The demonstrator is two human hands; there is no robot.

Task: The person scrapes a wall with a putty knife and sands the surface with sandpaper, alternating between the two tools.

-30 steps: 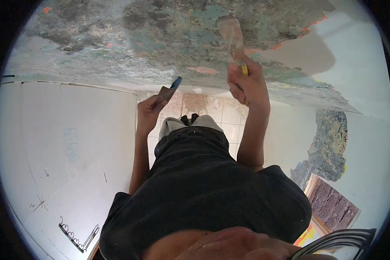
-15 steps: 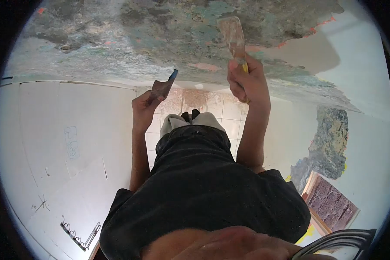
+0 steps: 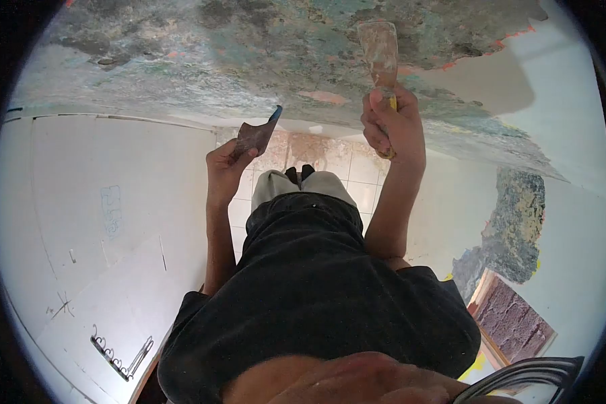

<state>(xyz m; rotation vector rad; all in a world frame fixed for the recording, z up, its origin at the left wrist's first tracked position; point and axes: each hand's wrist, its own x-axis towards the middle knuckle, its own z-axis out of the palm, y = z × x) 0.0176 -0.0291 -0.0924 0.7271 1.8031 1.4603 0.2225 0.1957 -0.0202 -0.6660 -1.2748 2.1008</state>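
My right hand (image 3: 392, 124) is closed round the yellow handle of a putty knife (image 3: 380, 54), whose wide, smeared blade points up at the patchy, scraped wall (image 3: 269, 54). Whether the blade touches the wall I cannot tell. Lower and to the left, my left hand (image 3: 230, 165) grips a brown, curved-edged piece (image 3: 254, 138) between thumb and fingers. A dark blue strip (image 3: 276, 113) shows at the upper edge of that piece, close to the lower part of the wall.
A white panelled surface (image 3: 67, 202) with a row of hooks (image 3: 114, 357) is at the left. Tiled floor (image 3: 362, 174) lies below. At the right are a bare wall patch (image 3: 515, 222), a framed brick-textured panel (image 3: 515, 320) and dark cables (image 3: 532, 377).
My right hand and the putty knife have shifted slightly right, with the blade turned more upright. My left hand and its piece have barely moved.
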